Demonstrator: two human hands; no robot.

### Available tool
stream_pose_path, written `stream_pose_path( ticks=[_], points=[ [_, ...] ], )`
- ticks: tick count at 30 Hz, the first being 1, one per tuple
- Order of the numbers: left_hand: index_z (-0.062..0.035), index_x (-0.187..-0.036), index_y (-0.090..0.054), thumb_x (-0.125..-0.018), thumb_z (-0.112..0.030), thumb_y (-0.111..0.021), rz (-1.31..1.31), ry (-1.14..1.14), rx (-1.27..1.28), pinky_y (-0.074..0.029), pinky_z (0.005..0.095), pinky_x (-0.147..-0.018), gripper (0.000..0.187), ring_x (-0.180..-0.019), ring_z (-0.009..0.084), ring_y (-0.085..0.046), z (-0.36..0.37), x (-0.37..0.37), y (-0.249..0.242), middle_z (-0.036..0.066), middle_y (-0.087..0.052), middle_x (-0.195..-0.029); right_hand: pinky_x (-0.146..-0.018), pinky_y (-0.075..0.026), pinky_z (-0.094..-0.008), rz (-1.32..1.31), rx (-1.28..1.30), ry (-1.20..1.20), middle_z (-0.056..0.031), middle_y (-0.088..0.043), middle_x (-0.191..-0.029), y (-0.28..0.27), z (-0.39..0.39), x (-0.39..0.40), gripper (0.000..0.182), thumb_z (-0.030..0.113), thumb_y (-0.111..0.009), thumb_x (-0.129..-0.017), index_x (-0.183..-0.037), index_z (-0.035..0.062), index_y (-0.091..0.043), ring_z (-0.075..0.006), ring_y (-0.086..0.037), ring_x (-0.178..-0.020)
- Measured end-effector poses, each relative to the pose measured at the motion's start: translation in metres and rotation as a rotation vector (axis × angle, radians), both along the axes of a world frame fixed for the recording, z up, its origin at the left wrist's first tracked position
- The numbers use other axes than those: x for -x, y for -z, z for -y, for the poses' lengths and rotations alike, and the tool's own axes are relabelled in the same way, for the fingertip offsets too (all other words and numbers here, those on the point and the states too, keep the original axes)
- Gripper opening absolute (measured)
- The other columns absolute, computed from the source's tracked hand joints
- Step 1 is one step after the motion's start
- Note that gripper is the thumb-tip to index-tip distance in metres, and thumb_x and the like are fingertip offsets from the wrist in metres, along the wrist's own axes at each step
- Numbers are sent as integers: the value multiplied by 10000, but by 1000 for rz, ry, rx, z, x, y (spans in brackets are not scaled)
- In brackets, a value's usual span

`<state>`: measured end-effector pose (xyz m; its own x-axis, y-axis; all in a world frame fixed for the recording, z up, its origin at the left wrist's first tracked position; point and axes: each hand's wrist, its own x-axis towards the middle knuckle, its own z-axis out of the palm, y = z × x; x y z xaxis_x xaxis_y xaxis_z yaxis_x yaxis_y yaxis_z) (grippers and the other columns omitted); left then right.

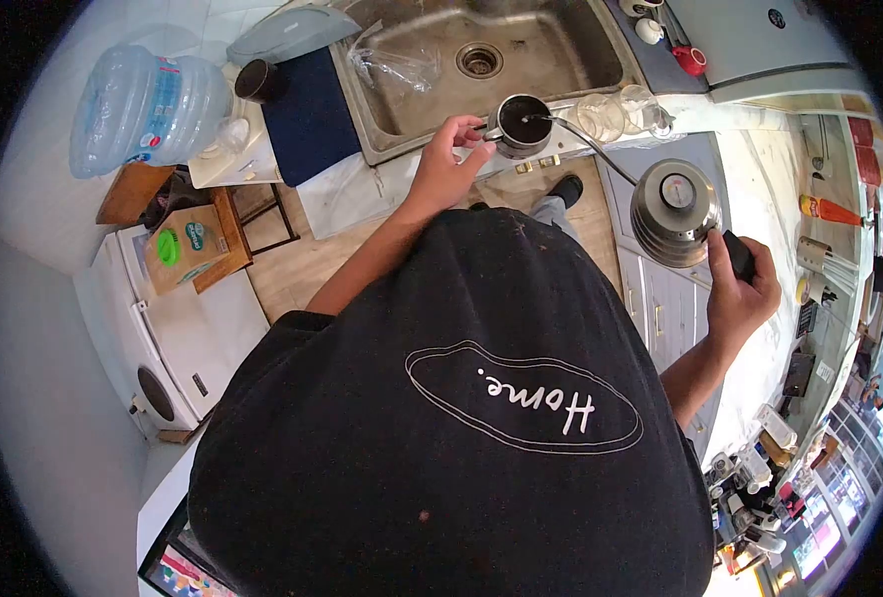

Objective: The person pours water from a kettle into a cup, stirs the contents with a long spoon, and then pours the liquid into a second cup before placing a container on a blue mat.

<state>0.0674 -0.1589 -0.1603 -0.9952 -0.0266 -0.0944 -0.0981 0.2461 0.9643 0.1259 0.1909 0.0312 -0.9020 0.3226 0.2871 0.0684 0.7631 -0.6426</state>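
Note:
My left hand [451, 164] pinches the handle of a dark mug [523, 126] at the front edge of the sink. Dark liquid shows inside the mug. My right hand [745, 289] is closed round the black handle of a steel gooseneck kettle [674, 211], which has a round dial on its lid. The kettle's long thin spout [596, 147] reaches left, and its tip is over the mug's rim. A thin pale streak shows between the spout tip and the liquid.
Behind the mug is a steel sink [412, 114] with a clear plastic bag [397, 65]. Glasses [621, 114] stand right of the mug. At left are a dark blue mat [307, 109], a dark cup [257, 82] and a large water bottle [148, 111].

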Motion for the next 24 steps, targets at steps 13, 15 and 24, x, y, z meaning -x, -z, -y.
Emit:
stream_pose_path(
  ticks=[13, 15, 24],
  points=[
    [-80, -1262, -619, -898, -277, -739, -12, -2, -7, -490, 346, -816, 431, -987, 162, -636, -1, 1, -2, 62, -694, -1092, -606, -469, -209, 38, 60, -61, -8, -680, -696, 4, 5, 3, 283, 181, -902, -783, -880, -4, -711, -56, -582, -635],
    [-83, -1259, -619, -899, -280, -740, -18, -3, 1, -489, 350, -816, 428, -986, 162, -636, -2, 1, -7, 60, -694, -1088, -609, -472, -211, 43, 16, -60, -12, -683, -699, 3, 8, 5, 289, 186, -904, -781, -884, -4, -712, -57, -584, -640],
    [-80, -1279, -591, -895, -262, -744, -31, 23, 38, -490, 357, -831, 451, -980, 178, -641, -2, -2, -7, 72, -687, -1077, -598, -406, -193, 20, -44, -101, 42, -600, -700, 4, -1, 11, 256, 154, -889, -801, -891, 0, -706, -39, -500, -654]
  ],
)
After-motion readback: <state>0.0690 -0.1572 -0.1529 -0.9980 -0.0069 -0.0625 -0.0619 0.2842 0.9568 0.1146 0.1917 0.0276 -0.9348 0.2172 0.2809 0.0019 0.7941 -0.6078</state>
